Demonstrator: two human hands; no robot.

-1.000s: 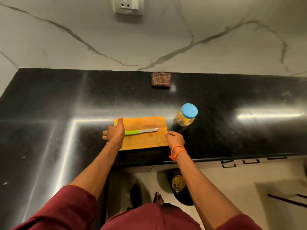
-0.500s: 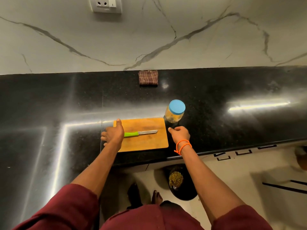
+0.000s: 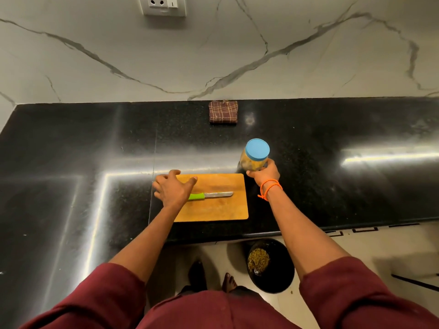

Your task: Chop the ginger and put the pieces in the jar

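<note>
Head view, sole camera. Board [image 3: 221, 205] flat on black counter [image 3: 95, 143], near front edge; surface bare apart from knife [image 3: 210, 195], green handle to the left, blade pointing right. No ginger, whole or cut, visible on board or counter. Left hand [image 3: 173, 189] over left end of board, fingers spread and straight, clamped on nothing; covers the butt of the knife handle, contact with handle or board not resolvable. Right hand [image 3: 263, 173] curled round lower wall of jar [image 3: 255, 157], thumb on the near side, orange band at wrist. Jar just beyond board's far right corner, tipped toward camera; whether base touches counter hidden by hand. Blue lid [image 3: 257, 149] seated on jar; yellowish contents behind clear wall, probably the ginger pieces, too small to confirm. Folded checked cloth [image 3: 223, 112] at back of counter by wall, well apart from work area. Black bin [image 3: 270, 264] on floor below counter edge, yellowish scraps inside, possibly peelings. Judgement: chopping and transfer appear complete, given bare board, idle knife, filled and capped jar. Remaining, if anything: setting jar aside, tidying board and knife.
</note>
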